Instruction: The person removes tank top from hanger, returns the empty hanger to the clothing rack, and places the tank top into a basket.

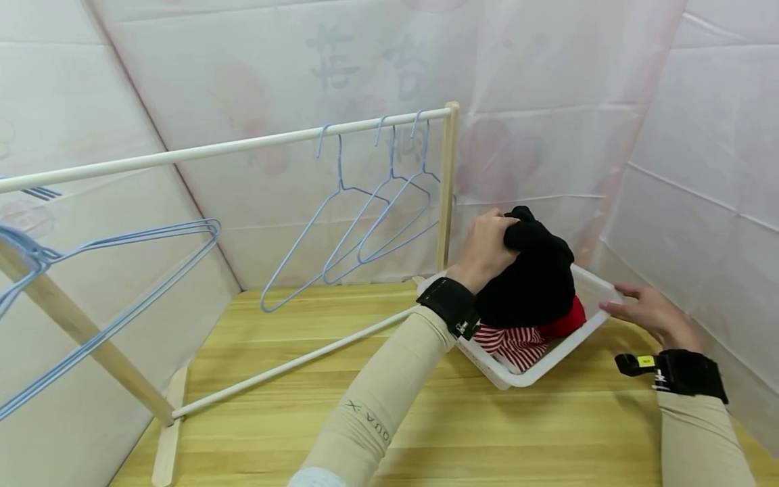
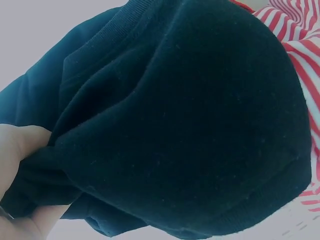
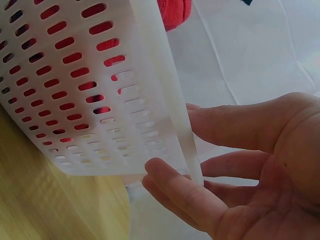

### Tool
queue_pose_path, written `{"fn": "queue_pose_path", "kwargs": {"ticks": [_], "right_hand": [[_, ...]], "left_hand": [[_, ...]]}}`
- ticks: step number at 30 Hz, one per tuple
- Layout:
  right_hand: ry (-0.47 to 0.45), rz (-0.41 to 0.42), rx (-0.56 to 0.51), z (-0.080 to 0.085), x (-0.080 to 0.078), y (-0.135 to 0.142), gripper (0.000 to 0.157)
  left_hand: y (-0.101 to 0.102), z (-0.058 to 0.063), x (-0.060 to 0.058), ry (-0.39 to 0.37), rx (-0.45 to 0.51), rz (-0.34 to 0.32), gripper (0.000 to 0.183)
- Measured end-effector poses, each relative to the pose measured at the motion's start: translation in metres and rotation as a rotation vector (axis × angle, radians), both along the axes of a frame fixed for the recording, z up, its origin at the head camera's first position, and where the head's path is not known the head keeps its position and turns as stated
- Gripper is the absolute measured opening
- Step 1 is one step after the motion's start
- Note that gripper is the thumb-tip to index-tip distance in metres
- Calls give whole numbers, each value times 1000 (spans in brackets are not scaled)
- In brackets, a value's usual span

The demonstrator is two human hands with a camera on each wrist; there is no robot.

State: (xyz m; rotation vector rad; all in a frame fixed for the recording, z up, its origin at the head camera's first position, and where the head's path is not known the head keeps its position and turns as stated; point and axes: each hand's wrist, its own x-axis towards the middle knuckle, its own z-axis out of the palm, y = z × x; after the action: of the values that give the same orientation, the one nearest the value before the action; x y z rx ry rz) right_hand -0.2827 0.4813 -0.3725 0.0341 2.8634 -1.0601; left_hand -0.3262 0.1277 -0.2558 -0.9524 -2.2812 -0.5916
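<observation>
My left hand [image 1: 487, 247] grips a bunched black garment [image 1: 538, 277] by its upper edge, above the white plastic basket [image 1: 526, 376]. In the left wrist view the garment [image 2: 185, 115] fills most of the picture and shows a ribbed band; fingers and thumb are at its left edge. Beneath it in the basket lie a red-and-white striped garment [image 1: 517, 343] and a red cloth [image 1: 566, 321]. My right hand [image 1: 651, 312] holds the basket's right corner, thumb at the rim [image 3: 170, 95] and fingers against the outer side, as the right wrist view shows.
A clothes rack with a white rail [image 1: 243, 147] and wooden posts stands on the wooden table [image 1: 292, 392]. Three blue hangers [image 1: 359, 240] hang toward its right end, and several more [image 1: 140, 233] hang bunched at the left. Pale fabric walls [image 1: 274, 67] close in behind and at the sides.
</observation>
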Motion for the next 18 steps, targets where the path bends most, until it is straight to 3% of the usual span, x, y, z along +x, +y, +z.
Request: {"fn": "queue_pose_path", "kwargs": {"ticks": [7, 18], "right_hand": [[-29, 2, -22, 4, 1, -3, 97], [-47, -4, -31, 2, 0, -3, 99]], "left_hand": [[5, -8, -5, -2, -27, 5, 29], [11, -22, -9, -140, -146, 16, 39]]}}
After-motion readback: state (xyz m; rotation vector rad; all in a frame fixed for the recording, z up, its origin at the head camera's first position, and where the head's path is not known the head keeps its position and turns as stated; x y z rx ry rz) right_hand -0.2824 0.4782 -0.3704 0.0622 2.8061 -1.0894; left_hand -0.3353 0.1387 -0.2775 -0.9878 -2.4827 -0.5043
